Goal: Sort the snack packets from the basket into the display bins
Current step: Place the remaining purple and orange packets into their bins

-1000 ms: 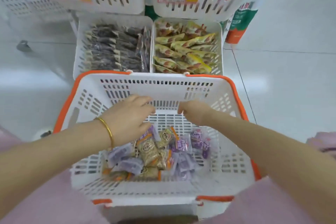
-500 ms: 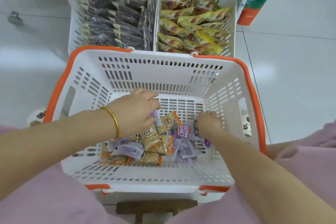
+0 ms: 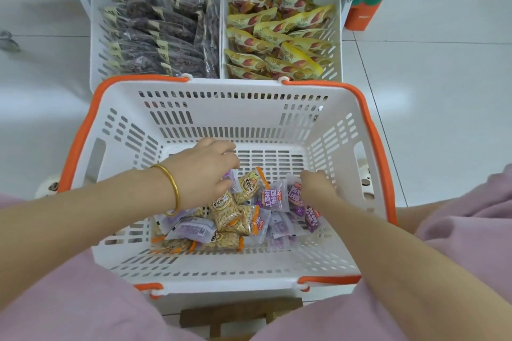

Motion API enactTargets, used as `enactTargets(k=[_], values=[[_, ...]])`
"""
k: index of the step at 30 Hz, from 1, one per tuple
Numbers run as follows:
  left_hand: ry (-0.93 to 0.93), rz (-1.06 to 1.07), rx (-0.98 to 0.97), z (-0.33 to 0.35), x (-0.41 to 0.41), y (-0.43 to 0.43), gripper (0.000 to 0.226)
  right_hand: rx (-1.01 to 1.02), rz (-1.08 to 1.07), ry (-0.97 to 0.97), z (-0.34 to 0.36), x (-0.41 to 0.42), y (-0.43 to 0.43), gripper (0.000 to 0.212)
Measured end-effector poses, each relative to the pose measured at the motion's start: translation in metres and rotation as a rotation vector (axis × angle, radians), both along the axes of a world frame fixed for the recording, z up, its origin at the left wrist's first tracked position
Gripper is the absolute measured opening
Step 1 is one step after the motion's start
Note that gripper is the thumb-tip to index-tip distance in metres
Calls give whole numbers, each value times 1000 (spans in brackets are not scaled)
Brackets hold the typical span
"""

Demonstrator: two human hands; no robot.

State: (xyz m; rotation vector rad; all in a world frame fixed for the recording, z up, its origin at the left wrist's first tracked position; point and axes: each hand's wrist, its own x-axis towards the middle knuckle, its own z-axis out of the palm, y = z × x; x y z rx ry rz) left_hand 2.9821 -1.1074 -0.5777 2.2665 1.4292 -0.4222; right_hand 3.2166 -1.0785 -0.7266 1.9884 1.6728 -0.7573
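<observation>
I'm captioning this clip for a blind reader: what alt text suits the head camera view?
A person's left hand and right hand reach into a white, orange-rimmed basket, each curling fingers onto a purple packet among tan packets. Beyond it stand two white bins, one holding dark packets, one yellow packets.

Left hand and right hand have sunk into the basket, fingers gripping purple packets.

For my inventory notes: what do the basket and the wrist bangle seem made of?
The basket: probably moulded plastic, smooth white, judging by its slotted walls and orange rim. The bangle: seemingly polished metal, gold-coloured, with a bright sheen.
</observation>
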Motion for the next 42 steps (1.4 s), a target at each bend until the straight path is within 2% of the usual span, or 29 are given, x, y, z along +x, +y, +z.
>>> enactTargets(k=[3, 5, 8, 11, 12, 14, 17, 19, 22, 24, 26, 28, 30, 34, 36, 39, 40, 42], values=[[1, -8, 3, -1, 2, 1, 36, 5, -88, 103, 3, 7, -1, 30], [7, -16, 2, -1, 2, 2, 37, 23, -66, 101, 7, 7, -2, 24], [-4, -4, -11, 1, 4, 4, 39, 77, 36, 91, 31, 4, 11, 24], [-91, 66, -28, 6, 7, 10, 45, 154, 190, 116, 85, -2, 40, 12], [-133, 107, -30, 7, 7, 13, 50, 166, 269, 135, 108, -5, 49, 15], [-252, 230, -36, 12, 8, 21, 63, 155, 362, 226, 152, -12, 61, 21], [-558, 424, -123, 25, 11, 31, 74, 34, 267, 584, 203, -25, 65, 24], [-814, 456, -268, 38, 13, 36, 58, -37, 225, 773, 227, -33, 66, 25], [-1119, 528, -556, 51, 15, 34, 33, -76, 208, 884, 249, -41, 70, 22], [-1211, 643, -686, 52, 15, 32, 27, -70, 180, 912, 253, -43, 74, 21], [-1252, 734, -724, 50, 15, 33, 31, -48, 140, 914, 251, -47, 78, 23], [-1298, 852, -703, 47, 13, 37, 34, 22, 104, 897, 247, -56, 84, 30], [-1364, 972, -667, 46, 9, 41, 27, 105, 69, 901, 244, -66, 91, 34], [-1424, 1080, -631, 44, 1, 47, 18, 166, -20, 951, 241, -73, 101, 26], [-1454, 1101, -616, 44, -3, 49, 21, 131, -2, 872, 241, -68, 105, 31], [-1527, 1108, -591, 45, -8, 53, 39, -27, 67, 736, 243, -60, 108, 50], [-1545, 1112, -594, 46, -10, 53, 44, -69, 99, 727, 243, -59, 106, 49], [-1555, 1110, -604, 48, -11, 54, 44, -66, 154, 743, 244, -59, 104, 32]])
